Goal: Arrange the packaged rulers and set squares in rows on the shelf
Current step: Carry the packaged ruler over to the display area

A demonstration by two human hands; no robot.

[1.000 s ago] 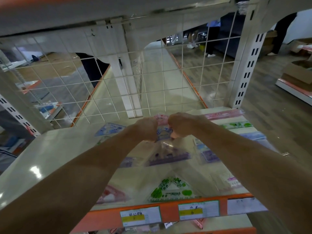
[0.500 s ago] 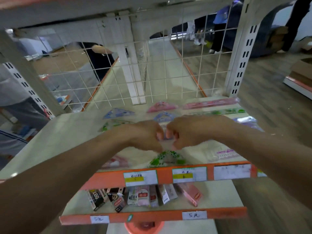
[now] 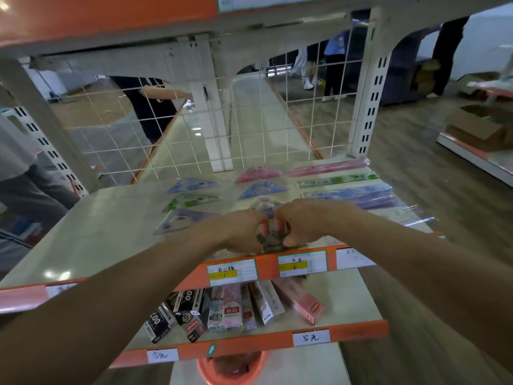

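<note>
My left hand (image 3: 244, 230) and my right hand (image 3: 302, 222) meet at the front edge of the cream shelf (image 3: 97, 232), both pinching a green set square packet (image 3: 270, 240) that lies there, mostly hidden by my fingers. Behind them lie set squares in two columns: a blue one (image 3: 191, 186), a green one (image 3: 191, 201) and a purple one (image 3: 180, 220) on the left; a pink one (image 3: 256, 173), a blue one (image 3: 262, 188) and a clear one (image 3: 268, 205) in the middle. Packaged rulers lie in rows at the right: pink (image 3: 327, 166), green (image 3: 337, 180), purple (image 3: 349, 197).
A wire grid (image 3: 172, 129) closes the shelf's back, with white uprights (image 3: 366, 104) at the sides. The orange front strip (image 3: 266, 266) carries price labels. The lower shelf holds several small boxes (image 3: 230, 307). A pink basin (image 3: 230, 368) sits below. People stand beyond the grid.
Both hands have drawn back from the middle of the shelf to its front edge, onto the green set square packet. The view has tilted down, showing the lower shelf.
</note>
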